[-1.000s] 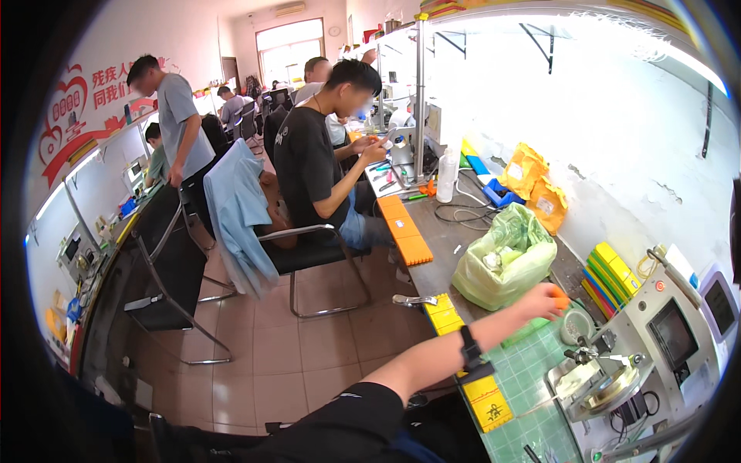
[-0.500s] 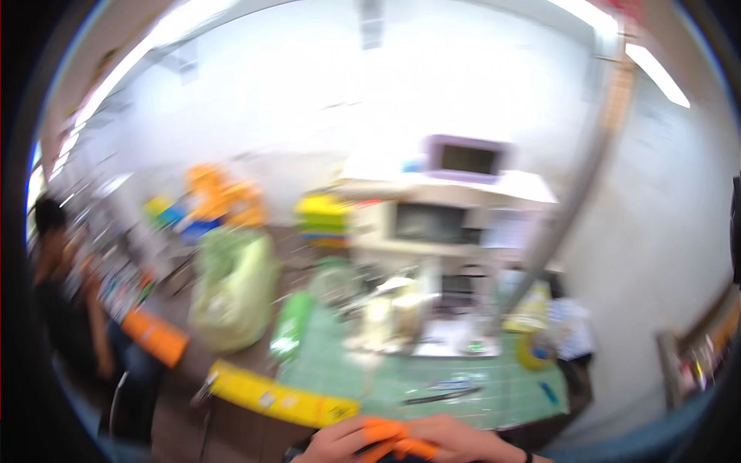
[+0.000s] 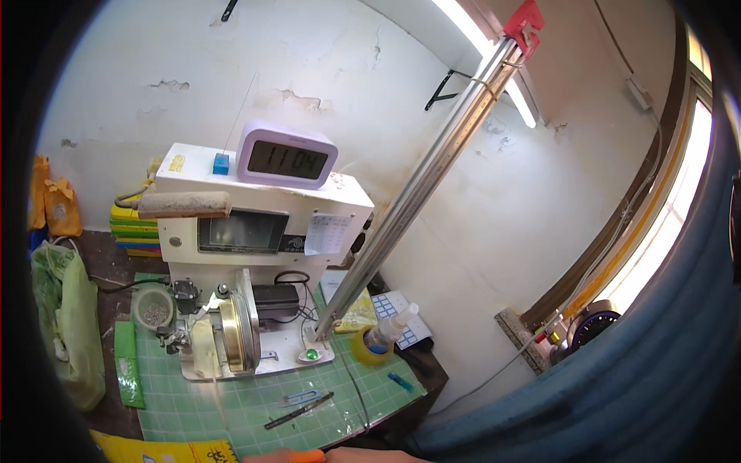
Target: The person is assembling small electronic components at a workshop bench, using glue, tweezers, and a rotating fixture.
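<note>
At the lower edge, only the upper parts of my hands show. My left hand [image 3: 266,458] is beside something orange [image 3: 307,456], perhaps covering its fingertips; what it is I cannot make out. Close against it on the right lies my right hand [image 3: 370,456]. Fingers of both are mostly cut off by the picture's edge. Just left of them is a yellow printed packet [image 3: 166,451]. Beyond the hands, a black pen-like tool [image 3: 299,410] and small blue thread snips [image 3: 301,397] lie on the green gridded mat [image 3: 247,397].
A white machine [image 3: 185,189] with a screen and brass-coloured wheel [image 3: 231,336] stands behind, a lilac clock [image 3: 287,157] on top. A metal post [image 3: 417,189] slants upward. A spray bottle [image 3: 392,326] sits in a yellow roll [image 3: 370,347]. Green bag [image 3: 73,332] left; blue curtain [image 3: 587,386] right.
The view has swung right and come nearer the machine. My hands now sit lower, mostly out of the picture. The seated person at the left is out of view.
</note>
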`<state>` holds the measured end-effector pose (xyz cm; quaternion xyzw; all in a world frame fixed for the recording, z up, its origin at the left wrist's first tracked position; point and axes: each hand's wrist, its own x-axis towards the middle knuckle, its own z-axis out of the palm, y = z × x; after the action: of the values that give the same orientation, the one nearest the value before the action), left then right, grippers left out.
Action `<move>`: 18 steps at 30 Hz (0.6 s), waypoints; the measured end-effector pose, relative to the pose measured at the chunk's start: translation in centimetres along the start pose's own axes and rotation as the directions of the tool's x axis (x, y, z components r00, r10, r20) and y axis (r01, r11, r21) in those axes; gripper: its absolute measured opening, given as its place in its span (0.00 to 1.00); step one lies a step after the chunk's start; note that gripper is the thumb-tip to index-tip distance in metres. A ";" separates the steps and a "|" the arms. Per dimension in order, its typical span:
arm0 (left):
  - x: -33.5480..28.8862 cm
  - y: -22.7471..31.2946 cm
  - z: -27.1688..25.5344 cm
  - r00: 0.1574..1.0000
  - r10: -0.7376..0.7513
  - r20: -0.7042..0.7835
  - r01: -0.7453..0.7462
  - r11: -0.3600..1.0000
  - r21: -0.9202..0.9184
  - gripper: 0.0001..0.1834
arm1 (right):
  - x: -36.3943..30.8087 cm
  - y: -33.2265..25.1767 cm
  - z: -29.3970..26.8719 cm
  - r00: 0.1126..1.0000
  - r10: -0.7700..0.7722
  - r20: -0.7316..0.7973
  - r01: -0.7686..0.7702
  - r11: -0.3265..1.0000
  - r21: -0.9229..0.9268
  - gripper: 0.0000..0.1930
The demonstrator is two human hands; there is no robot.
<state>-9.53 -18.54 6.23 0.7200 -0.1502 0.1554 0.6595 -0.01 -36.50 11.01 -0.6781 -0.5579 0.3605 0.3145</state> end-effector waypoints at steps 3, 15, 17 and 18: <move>0.5 0.2 -2.6 0.998 0.023 -0.054 -0.021 0.999 0.039 0.18 | 0.8 0.0 -0.5 0.996 0.080 -0.025 -0.079 0.996 0.027 0.22; -5.7 -2.4 -3.5 0.996 -0.053 -0.079 0.053 0.999 0.005 0.18 | 5.1 -0.6 -0.4 0.982 0.019 0.185 -0.042 0.992 0.116 0.19; -4.0 -3.5 -1.8 0.997 -0.053 -0.064 0.048 0.996 -0.079 0.14 | 3.7 -1.0 -0.6 0.995 0.056 0.087 -0.068 0.988 0.136 0.22; -3.4 -3.6 -1.5 0.994 -0.097 -0.051 0.091 0.990 -0.104 0.14 | 3.4 -1.2 -0.8 0.976 0.182 0.119 -0.195 0.975 0.109 0.25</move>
<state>-11.12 -16.69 1.73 0.6872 -0.1053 0.1366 0.7057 0.42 -32.98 11.94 -0.6874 -0.4846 0.4577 0.2885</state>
